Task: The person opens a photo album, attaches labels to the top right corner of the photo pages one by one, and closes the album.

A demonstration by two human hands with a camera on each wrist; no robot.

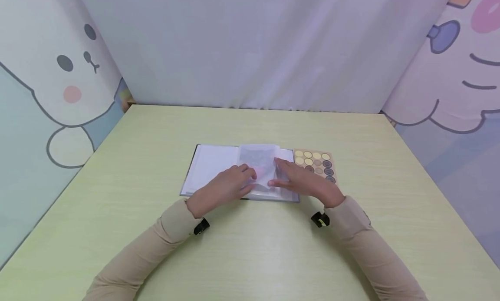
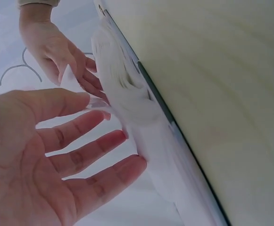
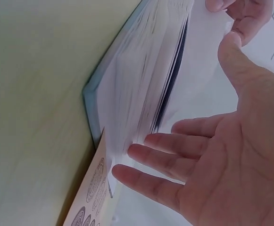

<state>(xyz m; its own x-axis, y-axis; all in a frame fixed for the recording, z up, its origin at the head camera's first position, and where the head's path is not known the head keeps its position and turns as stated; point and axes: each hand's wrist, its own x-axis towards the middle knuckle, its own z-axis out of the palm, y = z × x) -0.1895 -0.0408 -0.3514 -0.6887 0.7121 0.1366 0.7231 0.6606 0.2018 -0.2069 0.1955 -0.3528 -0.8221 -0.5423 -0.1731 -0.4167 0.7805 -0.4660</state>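
An open album [image 1: 215, 157] with white, translucent sleeve pages lies on the table. A translucent sleeve [image 1: 259, 155] stands slightly raised near its middle, with a pink patch showing through. My left hand [image 1: 230, 184] is over the album; its thumb and index finger pinch the edge of the thin film [image 2: 98, 103], while the other fingers reach toward the pages. From the other side my right hand [image 1: 302, 179] rests its fairly straight, spread fingers on the right-hand pages [image 3: 141, 84]. Its thumb is close to the film beside the left fingertips.
A tan sheet of round stickers [image 1: 312, 155], cream and dark, lies against the album's right edge, partly under the right hand and wrist. The pale wooden table [image 1: 250, 249] ends at a white curtain [image 1: 250, 53] behind; cartoon-printed cloths hang on both sides.
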